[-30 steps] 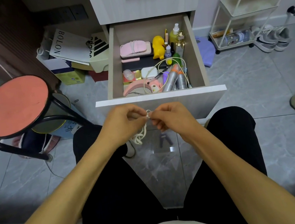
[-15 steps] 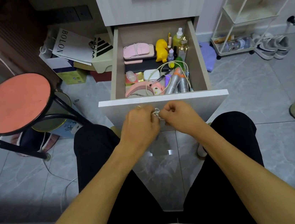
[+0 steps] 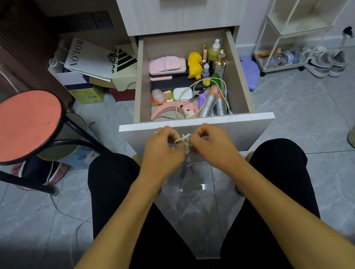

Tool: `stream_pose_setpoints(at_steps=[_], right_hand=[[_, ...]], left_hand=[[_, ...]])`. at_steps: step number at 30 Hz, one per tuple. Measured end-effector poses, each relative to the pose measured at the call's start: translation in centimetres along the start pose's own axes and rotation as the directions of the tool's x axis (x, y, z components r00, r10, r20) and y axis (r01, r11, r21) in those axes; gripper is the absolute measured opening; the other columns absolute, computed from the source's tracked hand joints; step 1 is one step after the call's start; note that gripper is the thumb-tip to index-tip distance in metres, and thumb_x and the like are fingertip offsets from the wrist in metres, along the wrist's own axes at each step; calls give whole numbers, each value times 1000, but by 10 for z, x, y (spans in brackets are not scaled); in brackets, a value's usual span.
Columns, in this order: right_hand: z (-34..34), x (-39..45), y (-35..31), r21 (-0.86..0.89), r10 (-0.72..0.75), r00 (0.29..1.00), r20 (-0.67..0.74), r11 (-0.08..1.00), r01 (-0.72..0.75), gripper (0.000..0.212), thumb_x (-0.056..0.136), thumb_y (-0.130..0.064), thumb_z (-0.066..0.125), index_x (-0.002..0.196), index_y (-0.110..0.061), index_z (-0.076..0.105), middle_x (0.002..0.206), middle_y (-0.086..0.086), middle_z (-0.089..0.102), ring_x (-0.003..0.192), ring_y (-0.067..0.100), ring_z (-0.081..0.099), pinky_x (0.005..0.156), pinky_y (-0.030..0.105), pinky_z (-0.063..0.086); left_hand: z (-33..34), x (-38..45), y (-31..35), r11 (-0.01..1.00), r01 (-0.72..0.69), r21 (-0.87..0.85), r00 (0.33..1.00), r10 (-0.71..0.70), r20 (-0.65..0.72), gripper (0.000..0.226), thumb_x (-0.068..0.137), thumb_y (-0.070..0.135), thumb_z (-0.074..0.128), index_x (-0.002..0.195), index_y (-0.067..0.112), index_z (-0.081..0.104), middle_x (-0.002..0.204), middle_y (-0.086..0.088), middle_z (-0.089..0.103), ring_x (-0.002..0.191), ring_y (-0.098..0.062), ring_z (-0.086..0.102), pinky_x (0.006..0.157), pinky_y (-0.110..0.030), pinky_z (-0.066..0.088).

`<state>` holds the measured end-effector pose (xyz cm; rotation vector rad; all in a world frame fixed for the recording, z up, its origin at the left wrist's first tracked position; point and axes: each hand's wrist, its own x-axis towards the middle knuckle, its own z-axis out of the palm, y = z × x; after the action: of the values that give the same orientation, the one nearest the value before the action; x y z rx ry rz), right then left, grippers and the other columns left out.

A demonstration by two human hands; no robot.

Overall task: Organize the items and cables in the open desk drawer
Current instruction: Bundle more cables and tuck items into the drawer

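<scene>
Your left hand (image 3: 163,150) and right hand (image 3: 210,143) sit close together just in front of the drawer front (image 3: 249,130), fingers curled, both pinching a small coiled white cable (image 3: 184,141) between them. The bundle hangs a little below your fingertips, and a loop of it sticks out toward your left hand. A ring shows on a left finger.

Beyond your hands the open drawer (image 3: 141,83) holds the rest. At its near edge lie a pink curved piece (image 3: 162,111), a pink character gadget (image 3: 189,111) and two silver spray cans (image 3: 212,104) side by side toward the near right corner. A loose cream cable (image 3: 208,81) loops over the cans and a white case (image 3: 181,93). A gold box with a clear cap (image 3: 159,96) sits toward the left wall. Farther back rest a black flat item (image 3: 170,82), a pink case wound with cord (image 3: 167,65), a yellow duck figure (image 3: 194,64) and small bottles (image 3: 215,50) in the far right corner.

On the floor to your left stands a red-topped stool (image 3: 17,123), with paper bags and boxes (image 3: 87,62) behind it. To your right are a white wire rack (image 3: 282,29) and sneakers (image 3: 324,62).
</scene>
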<state>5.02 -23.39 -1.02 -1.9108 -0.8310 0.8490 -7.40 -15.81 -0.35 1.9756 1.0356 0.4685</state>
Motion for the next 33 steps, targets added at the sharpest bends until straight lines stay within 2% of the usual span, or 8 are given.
stream_pose_setpoints(at_steps=[2,5,10,14,19,23,25,33], right_hand=[[-3,3,-2,-31,-25,1000,-13,999,24,12,83,-21,61,76,-12,59,77,6,68,74,24,67,68,44,59],[-6,4,-2,37,-3,1000,1,999,3,14,80,-26,61,77,-13,62,76,6,69,74,26,69,68,49,60],[-7,6,-1,301,131,991,35,944,-135,13,87,-11,64,74,-10,64,74,10,70,76,25,70,84,48,57],[-16,4,10,470,266,963,-37,855,-218,23,86,11,53,73,-8,54,73,9,64,66,20,64,67,29,57],[-17,-4,9,392,191,980,56,899,-197,12,90,-1,58,89,-9,67,81,8,69,69,19,66,67,28,57],[-8,2,-5,357,145,986,81,919,-164,8,89,-13,64,87,-10,71,82,9,71,75,23,69,75,35,58],[-6,3,-7,337,158,980,122,922,-190,15,87,-21,69,90,-6,71,82,8,71,76,25,70,77,37,59],[0,5,-9,284,203,972,122,931,-230,12,84,-10,70,75,-3,67,78,17,72,87,34,71,84,42,58]], left_hand=[[-5,11,-1,983,-122,138,991,112,73,16,83,20,71,75,18,59,74,4,60,70,-12,54,63,-28,46],[-13,20,3,965,-206,165,979,201,45,12,86,25,72,80,15,69,75,4,67,72,-13,61,69,-34,52],[-9,13,1,953,-105,-285,991,76,-112,7,84,7,73,79,13,73,76,1,71,72,-13,66,71,-27,53],[-12,2,-9,799,35,-600,979,-149,-142,4,87,8,69,85,10,71,79,-1,72,74,-11,66,67,-22,52],[-16,2,-15,816,21,-578,992,-88,-88,10,85,5,70,78,12,69,81,-8,72,75,-14,66,69,-23,53],[-13,-1,-20,821,27,-571,996,-73,-57,11,84,5,71,79,14,71,81,-6,74,77,-15,68,71,-24,53],[-15,-3,-20,829,11,-559,997,-55,-61,10,84,6,71,78,15,71,80,-6,74,76,-14,68,71,-24,53],[-19,-7,-15,893,21,-450,1000,-14,21,11,88,7,69,81,15,71,78,7,73,74,-6,67,71,-20,52]])
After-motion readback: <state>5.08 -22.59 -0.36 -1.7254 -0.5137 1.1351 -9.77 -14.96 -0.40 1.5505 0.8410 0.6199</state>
